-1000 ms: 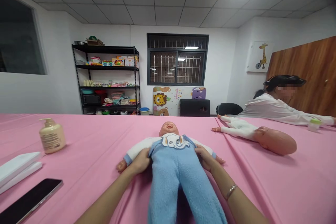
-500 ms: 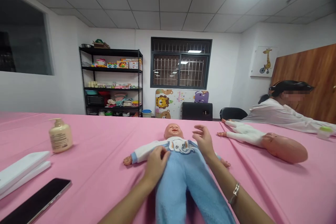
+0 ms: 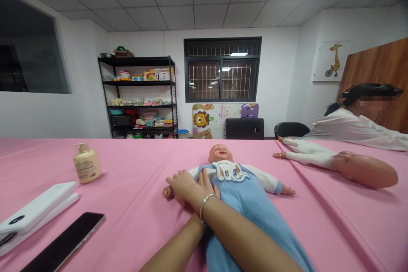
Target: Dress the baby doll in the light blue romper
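A baby doll [image 3: 255, 191] in a blue and white outfit lies face up on the pink-covered table. My right arm, with a silver bracelet, crosses over my left one. My right hand [image 3: 184, 185] is closed over the doll's sleeved arm at the image's left, and the doll's small hand [image 3: 168, 192] sticks out beside it. Partly covered by my right wrist, my left hand [image 3: 208, 181] rests on the side of the doll's chest, fingers stretched out against the blue cloth. The doll's other arm [image 3: 270, 181] lies spread on the table.
To the left are a pump bottle [image 3: 87, 163], a white device [image 3: 41, 210] and a dark phone [image 3: 65, 242]. A second doll [image 3: 363, 166] in white lies on the right, near a person [image 3: 350, 123] leaning over the table. Shelves [image 3: 140, 83] stand behind.
My right hand has swung left from above the doll's far side, over my left arm, and closed on the doll's arm. The camera view has shifted, so the doll appears further right.
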